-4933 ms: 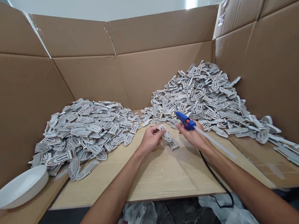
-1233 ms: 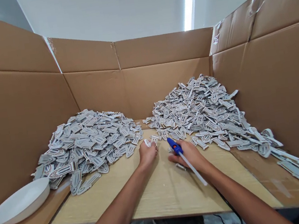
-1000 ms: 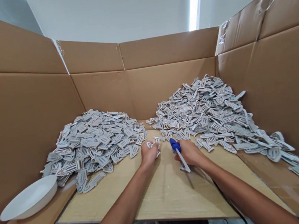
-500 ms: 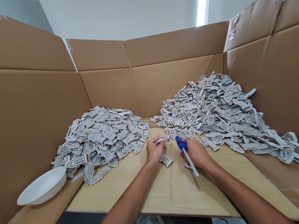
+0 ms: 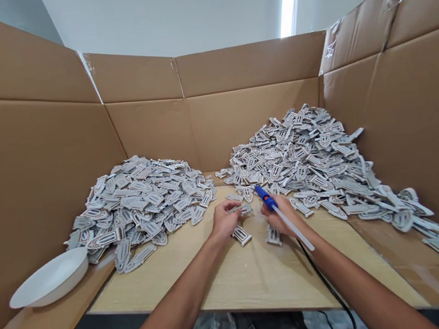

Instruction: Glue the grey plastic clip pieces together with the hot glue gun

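Note:
My right hand (image 5: 280,214) is closed around a blue glue gun (image 5: 265,197), with a white glue stick (image 5: 294,228) jutting from its rear toward me. Pinched in my left hand (image 5: 224,219) is a small grey cut-out piece (image 5: 244,209) with slots, held just above the table. Below it lies a slotted window-shaped piece (image 5: 241,235) on the wood. Another such piece (image 5: 273,235) rests beneath my right hand, partly covered by it. The glue gun's tip points away from me, near the foot of the right pile.
Grey pieces form a left pile (image 5: 147,202) and a taller right pile (image 5: 304,158) on the wooden table (image 5: 236,282). A white bowl (image 5: 48,281) stands at far left. Cardboard walls (image 5: 256,105) surround the table. A black cable (image 5: 329,293) hangs by my right forearm.
The glue gun has turned, so its glue stick now points more to the right. The piece in my left hand is tipped flatter. The whole view has shifted slightly.

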The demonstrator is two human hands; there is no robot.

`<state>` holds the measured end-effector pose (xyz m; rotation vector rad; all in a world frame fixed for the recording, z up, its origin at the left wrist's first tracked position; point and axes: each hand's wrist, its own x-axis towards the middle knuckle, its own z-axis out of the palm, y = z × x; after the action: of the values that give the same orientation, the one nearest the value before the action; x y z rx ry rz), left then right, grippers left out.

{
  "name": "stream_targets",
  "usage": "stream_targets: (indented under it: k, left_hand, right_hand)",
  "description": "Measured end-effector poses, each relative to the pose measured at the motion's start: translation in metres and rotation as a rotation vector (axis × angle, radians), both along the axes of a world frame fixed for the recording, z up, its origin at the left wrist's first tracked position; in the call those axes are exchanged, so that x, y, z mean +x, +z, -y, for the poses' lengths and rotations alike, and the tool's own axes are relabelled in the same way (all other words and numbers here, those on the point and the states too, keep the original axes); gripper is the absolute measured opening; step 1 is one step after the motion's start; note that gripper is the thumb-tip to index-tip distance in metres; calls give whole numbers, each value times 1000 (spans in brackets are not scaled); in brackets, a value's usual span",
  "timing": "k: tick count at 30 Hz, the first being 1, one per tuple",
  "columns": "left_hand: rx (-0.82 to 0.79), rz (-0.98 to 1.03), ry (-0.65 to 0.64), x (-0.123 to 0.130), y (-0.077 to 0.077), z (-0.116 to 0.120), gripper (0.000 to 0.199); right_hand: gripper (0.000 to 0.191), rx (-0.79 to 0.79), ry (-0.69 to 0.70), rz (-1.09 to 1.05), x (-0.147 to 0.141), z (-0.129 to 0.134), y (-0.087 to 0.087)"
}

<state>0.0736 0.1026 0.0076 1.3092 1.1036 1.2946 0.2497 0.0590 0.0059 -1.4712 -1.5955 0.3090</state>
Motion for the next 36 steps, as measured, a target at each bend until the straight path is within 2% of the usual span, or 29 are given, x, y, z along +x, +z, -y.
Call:
stream_targets:
  k: [4,9,15,17,21,23,27,32,36]
  left_hand:
    - [10,129,-108,1,2,4,29]
    - [26,237,-156,0,5,3,45]
    - [43,227,-197,-2,5,0,36]
    - [78,222,-222,-3,6,0,38]
    - [123,229,-213,-3,8,1,42]
    - [115,215,-199,-2,9,2,43]
    - [108,176,-230,-1,9,5,44]
    - [49,114,-321,-1,6,10,48]
    - [44,109,-358,-1,4,9,45]
  right_hand:
    - [5,27,65,-182,-2,-6,-3]
    - [10,80,68,-162,-4,-1,4]
    - [18,28,101,-245,-5,2,12]
    - [17,-5,60,-202,-2,2,14]
    - [6,-17,-164,-65,5,4,18]
    - [3,-14,-189,-52,5,6,20]
    - [11,-30,-102,-103,-1,9,23]
    - [19,-59,83,-214,-7,12,26]
    - [24,-14,124,-352,-6,12,26]
